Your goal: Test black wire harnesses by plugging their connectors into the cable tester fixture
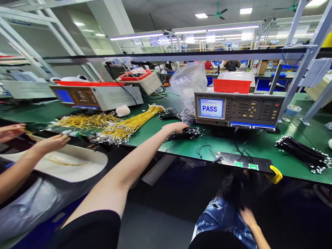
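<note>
My left hand [178, 127] reaches forward across the green bench, its fingers curled down onto a pile of black cables [193, 132] with small white connectors. Low by my lap is my right hand [248, 216], smeared and partly hidden against a dark blurred shape, so its fingers cannot be made out. Above it, at the bench edge, lies a black test plate [243, 162] with two green circuit boards and thin black leads. Behind the plate stands a tester [240, 110] whose screen reads PASS.
Yellow cable bundles [132, 122] lie to the left, where a co-worker's hands [52, 143] handle thin yellow cable. Another black cable bundle [303, 152] rests on the right. A yellow clamp [276, 175] sticks out at the edge. A red bin [232, 85] tops the tester.
</note>
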The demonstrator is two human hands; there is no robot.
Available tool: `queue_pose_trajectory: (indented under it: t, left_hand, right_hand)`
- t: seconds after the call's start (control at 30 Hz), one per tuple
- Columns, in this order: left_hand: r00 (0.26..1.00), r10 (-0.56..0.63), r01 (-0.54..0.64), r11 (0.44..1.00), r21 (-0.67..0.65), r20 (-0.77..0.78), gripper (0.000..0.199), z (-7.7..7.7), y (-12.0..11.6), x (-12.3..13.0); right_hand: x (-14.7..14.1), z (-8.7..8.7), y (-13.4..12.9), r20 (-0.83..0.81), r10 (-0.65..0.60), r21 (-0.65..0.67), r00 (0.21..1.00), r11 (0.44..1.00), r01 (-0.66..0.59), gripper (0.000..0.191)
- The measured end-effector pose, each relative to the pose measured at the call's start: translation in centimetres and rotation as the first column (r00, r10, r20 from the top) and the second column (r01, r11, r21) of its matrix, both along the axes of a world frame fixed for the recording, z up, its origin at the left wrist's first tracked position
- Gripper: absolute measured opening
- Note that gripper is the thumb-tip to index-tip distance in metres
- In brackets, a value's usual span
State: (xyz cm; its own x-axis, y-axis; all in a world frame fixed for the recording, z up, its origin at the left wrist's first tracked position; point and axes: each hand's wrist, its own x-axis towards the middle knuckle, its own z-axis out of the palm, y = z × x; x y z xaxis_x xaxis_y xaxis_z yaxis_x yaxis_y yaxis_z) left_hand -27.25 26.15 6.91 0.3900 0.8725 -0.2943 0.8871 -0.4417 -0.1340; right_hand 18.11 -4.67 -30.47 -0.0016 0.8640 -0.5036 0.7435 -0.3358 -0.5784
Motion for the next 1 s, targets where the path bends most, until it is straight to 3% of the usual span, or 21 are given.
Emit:
queue_pose_trajectory:
  t: [0.27, 0.43, 0.57, 0.7, 0.8, 0.93, 1.0]
  left_hand:
    - [0.998, 0.05, -0.048, 0.998, 0.046, -0.029, 0.055, 1.2, -0.7, 0.8]
    - [0.987, 0.161, -0.16, 0.971, 0.178, 0.004, 0.056, 2.0, -1.7, 0.8]
    - [0.971, 0.21, -0.234, 0.936, 0.261, 0.117, 0.05, 2.7, -2.7, 0.3]
    - [0.922, 0.201, -0.292, 0.921, 0.257, 0.33, 0.038, 3.5, -4.3, -0.4]
    - [0.826, 0.154, -0.321, 0.919, 0.228, 0.543, 0.019, 4.0, -5.8, -0.7]
    - [0.592, 0.07, -0.374, 0.907, 0.196, 0.803, 0.055, 5.3, -7.9, -0.1]
    - [0.421, 0.017, -0.402, 0.9, 0.169, 0.907, 0.064, 6.1, -9.5, 1.1]
  right_hand:
    - [-0.2, 0.3, 0.2, 0.01, -0.014, -0.056, 1.0, 0.998, 0.014, 0.05]
    - [-0.3, 0.8, -0.1, -0.008, -0.039, -0.026, 0.999, 0.999, 0.039, 0.046]
    - [-0.1, 0.6, -0.1, -0.018, -0.047, -0.027, 0.999, 0.999, 0.047, 0.048]
    - [-0.1, 0.4, 0.0, -0.033, -0.05, -0.021, 0.998, 0.999, 0.049, 0.049]
    - [-0.2, 0.5, -0.1, -0.038, -0.069, -0.019, 0.997, 0.997, 0.068, 0.046]
    - [0.2, 0.7, -0.4, -0.055, -0.09, -0.01, 0.994, 0.996, 0.09, 0.045]
    - [0.1, 1.4, -0.5, -0.069, -0.086, 0.008, 0.994, 0.996, 0.086, 0.043]
